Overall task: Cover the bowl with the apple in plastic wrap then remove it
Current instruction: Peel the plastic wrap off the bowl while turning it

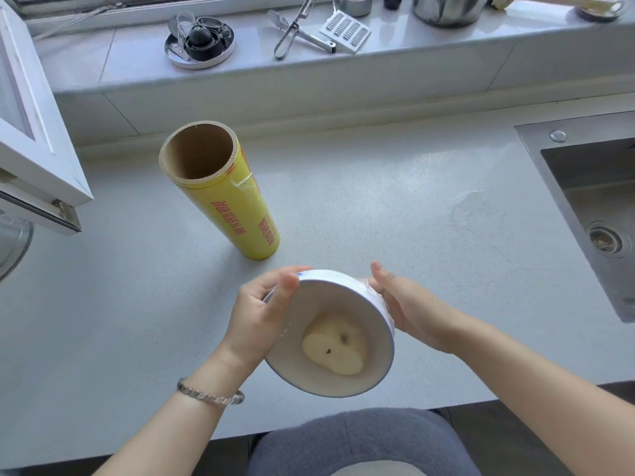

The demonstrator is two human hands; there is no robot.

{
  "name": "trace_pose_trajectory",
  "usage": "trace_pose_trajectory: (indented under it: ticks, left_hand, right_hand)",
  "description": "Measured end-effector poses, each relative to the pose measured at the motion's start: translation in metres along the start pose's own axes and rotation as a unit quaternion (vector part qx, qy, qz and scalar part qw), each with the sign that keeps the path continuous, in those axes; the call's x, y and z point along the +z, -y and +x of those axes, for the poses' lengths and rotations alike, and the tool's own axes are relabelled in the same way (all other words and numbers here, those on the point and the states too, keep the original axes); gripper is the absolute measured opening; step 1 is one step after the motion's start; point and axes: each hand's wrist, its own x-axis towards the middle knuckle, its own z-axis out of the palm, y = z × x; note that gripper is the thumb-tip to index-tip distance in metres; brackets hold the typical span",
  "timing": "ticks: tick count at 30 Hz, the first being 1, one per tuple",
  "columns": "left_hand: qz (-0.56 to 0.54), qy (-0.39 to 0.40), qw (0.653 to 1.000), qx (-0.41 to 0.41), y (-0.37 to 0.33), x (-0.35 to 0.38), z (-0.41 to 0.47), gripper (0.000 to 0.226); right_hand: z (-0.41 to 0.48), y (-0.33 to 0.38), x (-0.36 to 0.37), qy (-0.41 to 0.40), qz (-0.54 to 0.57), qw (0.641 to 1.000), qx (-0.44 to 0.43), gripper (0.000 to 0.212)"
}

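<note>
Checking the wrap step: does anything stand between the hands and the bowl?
Nothing visible does. The left hand holds the bowl at its rim, the right hand touches the plastic wrap on its side; the roll stands apart behind.

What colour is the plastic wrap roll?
The roll is yellow with red lettering, seen in the head view.

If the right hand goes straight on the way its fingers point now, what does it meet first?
The way looks free: the right hand points away and slightly left, over open counter, passing right of the standing wrap roll. Depth is unclear, so it might graze it.
</note>
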Motion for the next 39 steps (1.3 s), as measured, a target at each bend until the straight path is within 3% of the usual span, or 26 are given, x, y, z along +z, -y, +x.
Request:
trace_pose_trajectory:
  ticks: [2, 6, 9, 15, 19, 23, 25, 30, 35, 39]
  left_hand:
    - [-0.005, 0.004, 1.0, -0.002, -0.001, 0.002, 0.0, 0.04]
    - [-0.021, -0.031, 0.999, -0.019, 0.003, 0.004, 0.003, 0.032]
    - [-0.029, -0.055, 0.997, -0.038, 0.008, 0.002, 0.005, 0.031]
    - [-0.01, -0.026, 0.999, -0.015, 0.008, 0.004, 0.003, 0.035]
    - [0.005, -0.026, 1.0, 0.002, 0.011, 0.003, -0.001, 0.05]
    - [0.005, -0.022, 1.0, -0.009, 0.014, 0.006, -0.003, 0.04]
    - [0.008, -0.023, 1.0, -0.013, 0.016, 0.005, -0.003, 0.04]
    - [-0.01, -0.02, 1.0, -0.015, 0.016, 0.007, -0.003, 0.037]
    - [-0.014, -0.004, 1.0, -0.023, 0.013, 0.008, -0.001, 0.031]
    - [-0.013, 0.0, 1.0, -0.024, 0.013, 0.006, -0.001, 0.03]
  right_hand:
    - [-0.001, 0.002, -0.003, -0.006, 0.02, 1.0, -0.001, 0.068]
    - [-0.003, 0.008, -0.018, -0.148, 0.003, 0.989, -0.011, 0.053]
    - [-0.005, 0.012, -0.016, -0.13, -0.024, 0.991, -0.001, 0.034]
    - [0.007, 0.021, -0.009, -0.129, -0.006, 0.992, 0.01, 0.018]
    - [0.009, 0.027, -0.01, -0.103, -0.02, 0.993, 0.059, 0.028]
    - [0.009, 0.025, -0.007, -0.107, -0.213, 0.97, 0.045, 0.033]
    - [0.008, 0.024, -0.004, -0.133, -0.236, 0.962, 0.034, 0.036]
    - [0.013, 0.023, -0.005, -0.177, -0.03, 0.984, 0.009, 0.032]
    - [0.017, 0.011, -0.015, -0.152, 0.105, 0.98, 0.073, 0.022]
    - [0.012, 0.013, -0.022, -0.1, 0.127, 0.98, 0.12, 0.044]
